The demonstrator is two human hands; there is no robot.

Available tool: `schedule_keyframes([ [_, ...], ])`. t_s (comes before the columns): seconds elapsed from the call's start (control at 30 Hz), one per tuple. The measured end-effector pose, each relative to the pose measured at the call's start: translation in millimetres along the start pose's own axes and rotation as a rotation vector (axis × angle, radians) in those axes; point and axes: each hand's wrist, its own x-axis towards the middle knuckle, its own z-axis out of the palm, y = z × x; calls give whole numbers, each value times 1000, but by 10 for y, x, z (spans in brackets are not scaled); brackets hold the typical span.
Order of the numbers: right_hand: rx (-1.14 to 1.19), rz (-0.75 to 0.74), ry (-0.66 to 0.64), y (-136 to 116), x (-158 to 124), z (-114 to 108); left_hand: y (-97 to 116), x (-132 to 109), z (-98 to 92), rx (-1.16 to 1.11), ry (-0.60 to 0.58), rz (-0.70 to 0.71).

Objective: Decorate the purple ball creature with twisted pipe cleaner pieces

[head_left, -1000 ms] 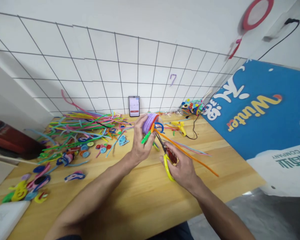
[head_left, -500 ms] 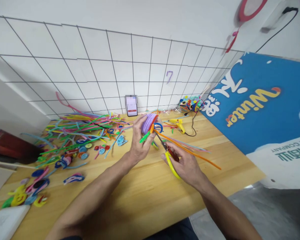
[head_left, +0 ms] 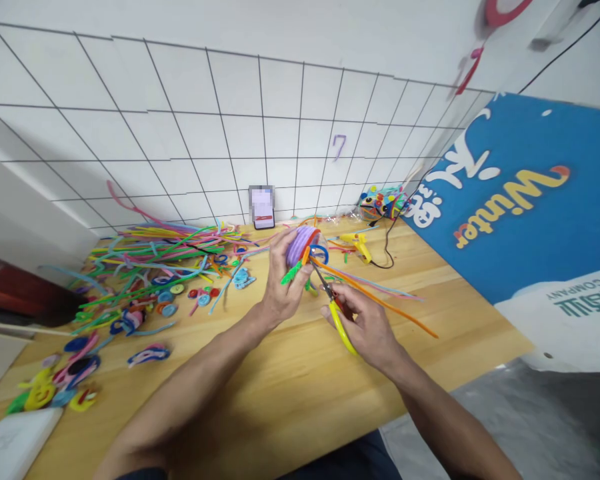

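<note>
My left hand [head_left: 281,283] is closed around a cup-like thing wrapped in purple pipe cleaners [head_left: 301,245], with a red band at its rim and a blue loop beside it. Under my left thumb are a green pipe cleaner piece [head_left: 291,273] and the end of an orange pipe cleaner [head_left: 380,301], whose long tail stretches to the right. My right hand [head_left: 367,325] grips scissors with yellow and red handles [head_left: 341,327]. Their blade tips are at the orange pipe cleaner near my left thumb; whether they touch it I cannot tell.
A pile of coloured pipe cleaners [head_left: 165,247] lies at the back left, with buttons [head_left: 167,304] in front. A phone [head_left: 263,208] leans on the wall. A yellow glue gun [head_left: 359,247] with its cord and a bag of colourful pieces [head_left: 383,202] sit back right.
The view has shifted slightly. Both hands keep their holds, and the scissors stay at the orange pipe cleaner with almost no visible movement.
</note>
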Motion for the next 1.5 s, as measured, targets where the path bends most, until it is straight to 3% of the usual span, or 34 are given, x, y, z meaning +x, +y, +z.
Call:
schedule_keyframes([
  [0.67,-21,-66,20,123,-22,54,-36,-71,64,-57,-14,-69],
  [0.9,32,-39,14,160,-26,92,-38,-121,108,-80,-16,-122],
  [1.17,200,116,-85,119,-59,100,-1,-155,139,-132,7,-154],
  [1.5,199,103,-43,179,-78,128,44,-129,111,-170,-58,-186],
])
